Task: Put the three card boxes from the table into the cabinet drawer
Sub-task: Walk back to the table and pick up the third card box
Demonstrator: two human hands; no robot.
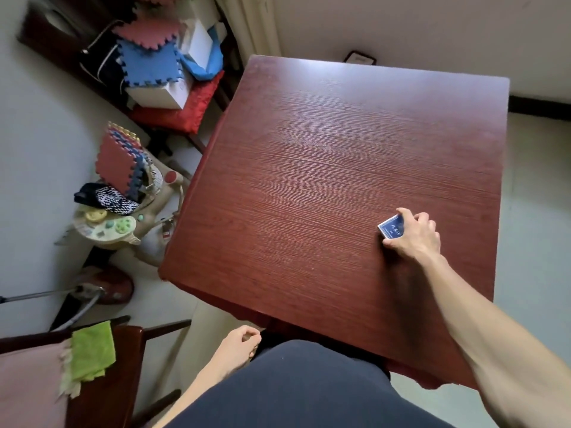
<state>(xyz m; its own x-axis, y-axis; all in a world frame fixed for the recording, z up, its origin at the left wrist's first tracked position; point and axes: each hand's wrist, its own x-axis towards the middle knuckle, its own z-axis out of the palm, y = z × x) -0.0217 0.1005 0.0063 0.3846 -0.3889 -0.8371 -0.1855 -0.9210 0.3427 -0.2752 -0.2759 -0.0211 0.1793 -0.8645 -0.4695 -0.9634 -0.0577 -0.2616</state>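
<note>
Head view: the right hand (414, 234) was clamped on a blue card box (390, 229) near the right edge of the worktop (309, 168). The left hand (238, 342) hung loosely curled below the near edge, empty. The box was probably light, stiff and smooth, best pinched across its narrow sides.

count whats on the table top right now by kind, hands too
blue card box: 1, gripped by the right hand
right hand: 1, closed around the box on the red-brown table
left hand: 0 on the top, it hangs below the near edge
total on the table top: 2
</note>
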